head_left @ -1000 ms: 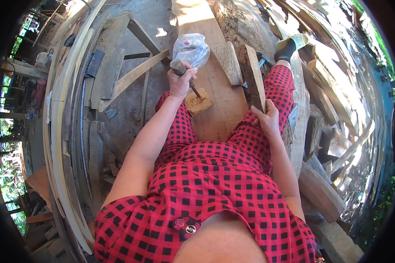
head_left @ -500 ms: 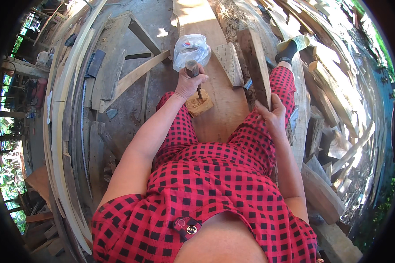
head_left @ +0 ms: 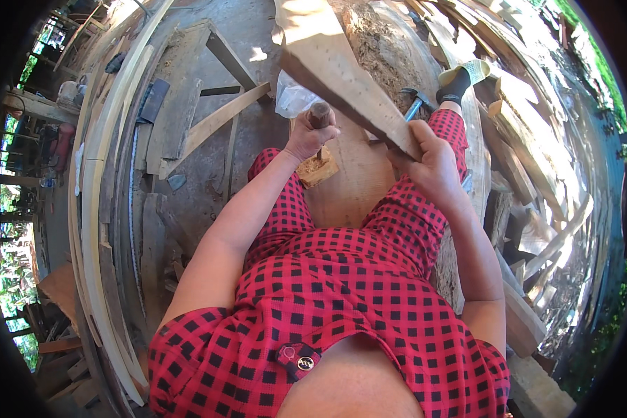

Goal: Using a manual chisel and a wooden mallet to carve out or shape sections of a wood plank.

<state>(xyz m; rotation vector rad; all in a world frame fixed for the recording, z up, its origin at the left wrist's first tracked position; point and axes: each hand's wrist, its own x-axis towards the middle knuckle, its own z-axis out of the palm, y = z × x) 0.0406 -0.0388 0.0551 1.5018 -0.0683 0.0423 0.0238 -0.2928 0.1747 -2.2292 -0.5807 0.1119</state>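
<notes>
My left hand (head_left: pixel 305 138) is wrapped round the wooden handle of a chisel (head_left: pixel 320 115). The chisel stands over a small pale wood block (head_left: pixel 318 170) with a hollow cut in its top; my fingers partly hide where blade and block meet. In my right hand (head_left: pixel 435 166) is the near end of a long, thick wooden board (head_left: pixel 352 94). It slants up to the left, its far end near the chisel but seemingly apart from it. Both block and hands are above a wide plank (head_left: pixel 352 198) between my legs.
A clear plastic bag (head_left: pixel 290 97) sits behind my left hand, partly covered by the board. A hammer with a blue handle (head_left: pixel 414 108) lies by my right foot. Long timbers (head_left: pixel 94 174) line the left, and split wood (head_left: pixel 529 153) is heaped on the right.
My right hand has lifted the board and swung its far end left, over the plank toward the chisel. The hammer has come into sight. My left hand has shifted slightly, still gripping the chisel.
</notes>
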